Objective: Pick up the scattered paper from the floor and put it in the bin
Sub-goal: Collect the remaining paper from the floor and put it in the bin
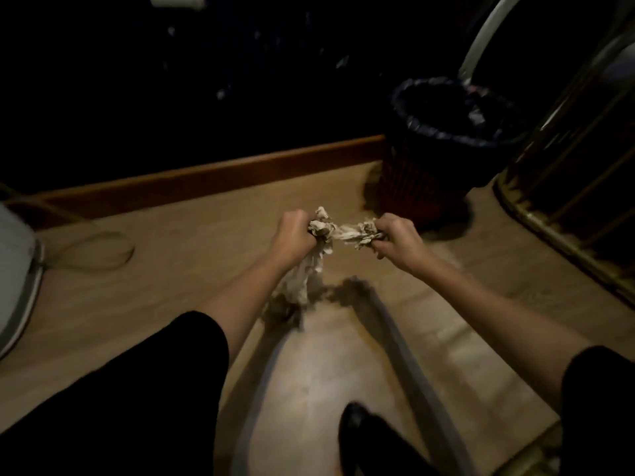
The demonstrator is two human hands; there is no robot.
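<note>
Crumpled pale paper [338, 231] stretches between my two hands above the wooden floor. My left hand [292, 235] is closed on one end, and a loose strip of the paper hangs down below that fist. My right hand [398, 238] is closed on the other end. The bin [443, 156], a dark woven basket lined with a black bag, stands on the floor just beyond my right hand, with some pale scraps inside it.
A wooden skirting board [206, 180] runs along the dark wall behind. A cable loop [99, 249] lies on the floor at left beside a grey-white object [17, 276]. A dark furniture frame [567, 187] stands at right. My shoe [357, 427] is at the bottom.
</note>
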